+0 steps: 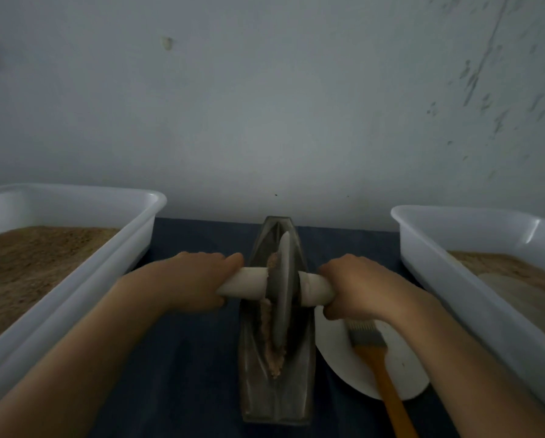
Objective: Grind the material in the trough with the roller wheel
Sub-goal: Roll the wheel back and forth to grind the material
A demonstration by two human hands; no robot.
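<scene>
A long dark metal trough [276, 396] lies lengthwise on the blue table, running away from me. A grey disc-shaped roller wheel [282, 289] stands upright in its groove about midway along. A pale wooden axle [249, 282] passes through the wheel. My left hand [195, 279] grips the axle's left end and my right hand [356, 286] grips its right end. Brownish ground material [272, 355] lies along the groove, mostly in front of the wheel and a little behind it.
A white plastic tub [84, 276] with brown powder stands on the left. Another white tub [454, 279], also holding brown powder, stands on the right. A white plate [337, 358] carries a brush with an orange handle [388, 390], right of the trough. A grey wall stands close behind.
</scene>
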